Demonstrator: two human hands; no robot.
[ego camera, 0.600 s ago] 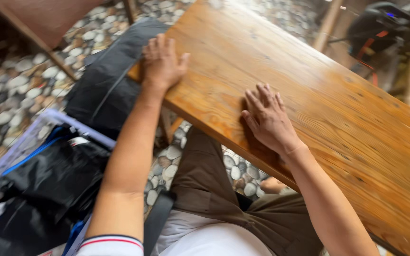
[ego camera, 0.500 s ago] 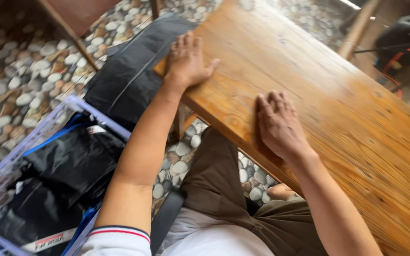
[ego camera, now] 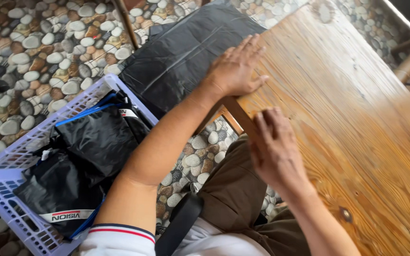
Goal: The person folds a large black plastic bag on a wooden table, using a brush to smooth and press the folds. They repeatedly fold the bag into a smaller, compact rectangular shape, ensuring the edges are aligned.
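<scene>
Head view, looking down on a wooden worktop (ego camera: 357,118) set over a pebble floor (ego camera: 34,52). At the worktop's near-left corner, left hand (ego camera: 236,68) lying flat, fingers together and stretched out, half on the wood and half on a black plastic sheet (ego camera: 186,52) draped off that corner; nothing pinched, grip open and pressed down. Sheet's long axis running away from the corner toward the upper left, out over the floor. Just nearer along the same worktop edge, right hand (ego camera: 276,151), fingers loosely extended and resting on the wood, grip also open and empty, clear of the sheet. Left hand therefore the nearer one, already touching. Left of the worktop and lower, a white plastic basket (ego camera: 20,208) holding black bags (ego camera: 91,147). Under the worktop edge, brown trousers (ego camera: 233,194).
</scene>
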